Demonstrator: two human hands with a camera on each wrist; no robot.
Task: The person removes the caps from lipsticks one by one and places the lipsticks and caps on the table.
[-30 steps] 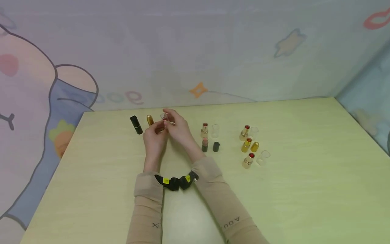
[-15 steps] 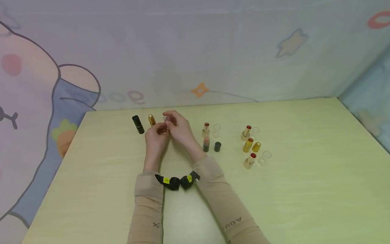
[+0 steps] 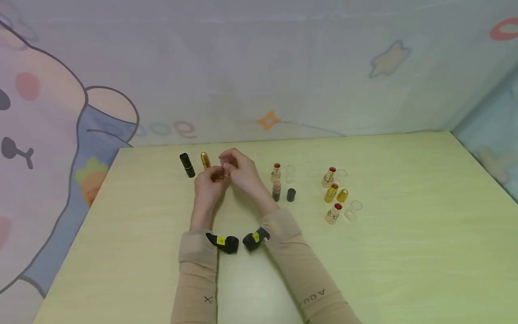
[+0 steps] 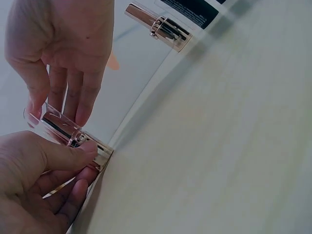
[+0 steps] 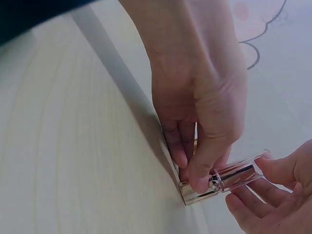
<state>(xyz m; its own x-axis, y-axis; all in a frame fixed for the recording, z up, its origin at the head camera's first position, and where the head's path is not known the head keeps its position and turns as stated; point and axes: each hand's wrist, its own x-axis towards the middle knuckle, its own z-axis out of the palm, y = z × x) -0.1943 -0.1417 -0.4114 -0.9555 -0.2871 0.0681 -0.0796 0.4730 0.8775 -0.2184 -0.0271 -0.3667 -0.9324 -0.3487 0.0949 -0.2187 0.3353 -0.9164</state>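
My left hand (image 3: pixel 207 188) pinches the gold base of a lipstick (image 4: pixel 103 156) between thumb and fingers, its bottom right at the table top. A clear lipstick cap (image 5: pixel 249 162) sits around the lipstick's upper part. My right hand (image 3: pixel 243 174) holds that cap by its far end with thumb and fingertips, as the right wrist view shows. In the head view the fingers mostly hide both pieces. Just left of the hands stand a gold bullet-shaped lipstick (image 3: pixel 205 159) and a black lipstick (image 3: pixel 187 164), both capped.
Right of my hands stand an uncapped gold lipstick (image 3: pixel 276 173) with a clear cap (image 3: pixel 290 174), and a pink-tipped lipstick (image 3: pixel 276 191) beside a black cap (image 3: pixel 291 195). Farther right are several uncapped red lipsticks, among them one (image 3: pixel 333 213) near a clear cap (image 3: pixel 353 210). A printed cloth (image 3: pixel 226 67) hangs behind.
The clear cap has come down over the lipstick in my left hand; its red tip showed through a second ago. Both hands have sunk slightly toward me.
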